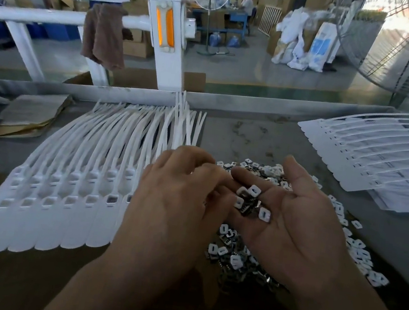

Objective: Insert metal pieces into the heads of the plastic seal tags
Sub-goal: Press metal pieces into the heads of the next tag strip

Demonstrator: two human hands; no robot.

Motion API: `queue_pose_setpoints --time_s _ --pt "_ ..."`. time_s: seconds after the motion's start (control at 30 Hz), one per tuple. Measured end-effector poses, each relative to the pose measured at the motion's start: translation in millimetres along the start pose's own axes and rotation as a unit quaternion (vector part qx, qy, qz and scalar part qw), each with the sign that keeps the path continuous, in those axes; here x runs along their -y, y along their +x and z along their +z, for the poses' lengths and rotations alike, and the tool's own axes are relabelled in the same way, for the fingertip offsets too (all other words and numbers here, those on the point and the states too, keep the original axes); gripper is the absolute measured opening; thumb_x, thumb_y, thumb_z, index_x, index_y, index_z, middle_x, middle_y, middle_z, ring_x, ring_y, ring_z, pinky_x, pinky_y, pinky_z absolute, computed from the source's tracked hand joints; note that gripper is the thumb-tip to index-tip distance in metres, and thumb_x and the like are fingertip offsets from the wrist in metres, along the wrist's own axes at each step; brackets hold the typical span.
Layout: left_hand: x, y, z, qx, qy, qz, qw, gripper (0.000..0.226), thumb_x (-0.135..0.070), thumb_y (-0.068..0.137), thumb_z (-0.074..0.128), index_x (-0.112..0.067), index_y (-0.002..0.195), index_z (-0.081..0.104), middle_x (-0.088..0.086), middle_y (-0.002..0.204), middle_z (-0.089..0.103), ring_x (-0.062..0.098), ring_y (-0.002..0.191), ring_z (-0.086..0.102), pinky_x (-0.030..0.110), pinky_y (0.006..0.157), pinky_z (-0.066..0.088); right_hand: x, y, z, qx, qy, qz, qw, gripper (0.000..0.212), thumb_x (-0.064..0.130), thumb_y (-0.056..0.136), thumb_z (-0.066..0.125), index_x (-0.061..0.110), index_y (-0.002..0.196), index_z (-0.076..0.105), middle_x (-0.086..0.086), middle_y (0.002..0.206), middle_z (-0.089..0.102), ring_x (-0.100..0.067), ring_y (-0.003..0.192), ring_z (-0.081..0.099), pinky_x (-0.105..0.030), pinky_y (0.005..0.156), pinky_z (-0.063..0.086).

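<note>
From the metal pieces (250,202) lying on the flat, upturned right hand (299,219), the left hand (173,203), fingers curled and its grip impossible to tell, should take one squarely for the seal tags (80,164) at the table's (239,138) left edge.

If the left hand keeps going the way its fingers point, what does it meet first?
Probably the small pieces cupped in the right hand; the left hand points straight at them, though depth is unclear.

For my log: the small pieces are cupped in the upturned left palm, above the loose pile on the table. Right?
Wrong hand. The head view shows the pieces cupped in the upturned right hand; the left hand is palm down, fingers reaching into it. They are above the loose pile on the table, as you said.
</note>
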State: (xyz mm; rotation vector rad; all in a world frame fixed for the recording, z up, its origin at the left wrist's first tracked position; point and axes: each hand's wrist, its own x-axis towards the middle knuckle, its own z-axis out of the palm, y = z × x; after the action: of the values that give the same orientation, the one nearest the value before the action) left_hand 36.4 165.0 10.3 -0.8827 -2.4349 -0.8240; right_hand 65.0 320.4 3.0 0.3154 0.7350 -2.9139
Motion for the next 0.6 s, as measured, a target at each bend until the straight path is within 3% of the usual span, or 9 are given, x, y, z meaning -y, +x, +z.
queue_pose_setpoints --time_s 0.07,0.2,0.43,0.6 --pt "-4 1 3 0.006 0.003 0.005 1.000 0.021 -0.038 0.084 0.057 -0.029 0.099 0.069 -0.005 0.113 0.056 0.016 0.104 0.052 0.043 0.083 0.049 0 0 -3 0.034 0.006 0.015 0.999 0.079 0.057 0.092 0.048 -0.011 0.130 0.051 -0.032 0.117 0.065 -0.042 0.098 0.070 -0.047 0.106 0.044" --pt "-10 4 9 0.053 0.022 0.025 0.998 0.021 -0.035 0.084 0.057 -0.032 0.098 0.072 -0.004 0.117 0.059 0.019 0.109 0.053 0.045 0.087 0.046 1 0 -7 0.097 -0.035 0.045 0.994 0.076 0.060 0.086 0.045 -0.007 0.115 0.069 -0.025 0.116 0.068 -0.030 0.092 0.070 -0.037 0.086 0.056" --pt "-11 8 8 0.084 0.019 0.037 0.996 0.020 -0.035 0.084 0.057 -0.036 0.096 0.072 -0.013 0.113 0.062 0.015 0.106 0.053 0.044 0.086 0.043 -2 4 -10 0.096 -0.029 0.052 0.994 0.072 0.056 0.083 0.048 -0.007 0.110 0.072 -0.024 0.106 0.070 -0.029 0.085 0.072 -0.037 0.079 0.060" --pt "-12 10 11 0.076 0.013 0.032 0.997 0.014 -0.033 0.085 0.056 -0.031 0.088 0.070 -0.013 0.109 0.062 0.013 0.104 0.053 0.043 0.085 0.043 -2 2 -9 0.143 -0.013 0.065 0.988 0.071 0.051 0.090 0.044 -0.012 0.109 0.070 -0.027 0.104 0.071 -0.033 0.092 0.073 -0.040 0.079 0.059"
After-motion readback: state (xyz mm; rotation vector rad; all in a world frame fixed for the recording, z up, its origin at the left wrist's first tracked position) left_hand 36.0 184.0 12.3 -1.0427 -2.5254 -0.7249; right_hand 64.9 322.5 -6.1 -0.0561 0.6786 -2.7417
